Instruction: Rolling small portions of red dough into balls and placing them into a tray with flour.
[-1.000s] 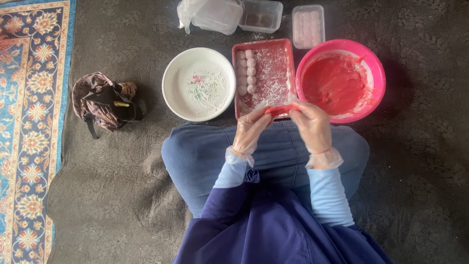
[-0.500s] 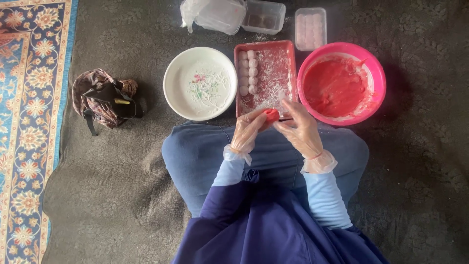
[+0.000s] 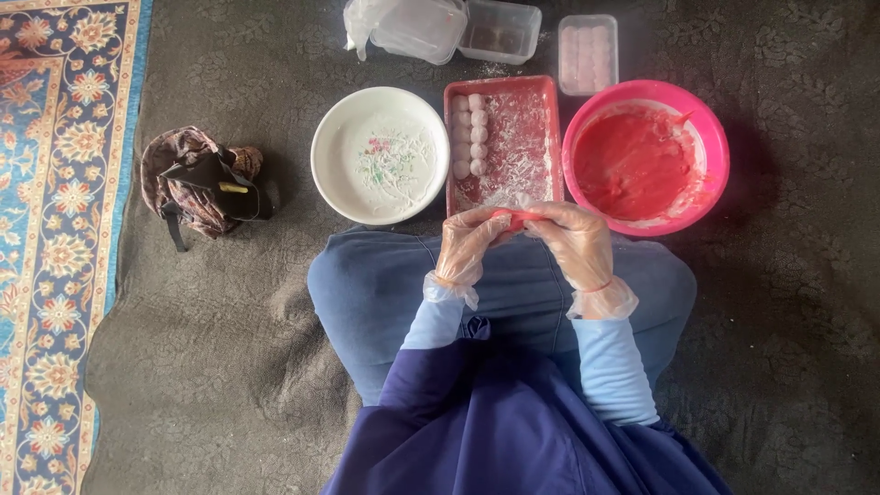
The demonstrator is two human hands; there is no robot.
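I sit on the floor with both hands in clear plastic gloves. My left hand point(image 3: 467, 243) and my right hand point(image 3: 573, 240) meet over my lap and pinch a small red piece of dough point(image 3: 513, 216) between their fingertips. Just beyond them lies a red rectangular tray point(image 3: 548, 110) dusted with white flour, with a column of several pale dough balls point(image 3: 469, 135) along its left side. A pink bowl point(image 3: 715, 137) of red paste stands to the right of the tray.
A white plate point(image 3: 332, 151) with flour traces sits left of the tray. Clear plastic containers point(image 3: 500, 29) and a lidded box of pale pieces point(image 3: 587, 53) stand behind. A dark small bag point(image 3: 197, 183) lies at left, beside a patterned rug point(image 3: 55, 229).
My hands have dropped slightly from the tray's front edge toward my lap, still working the red piece between the fingertips.
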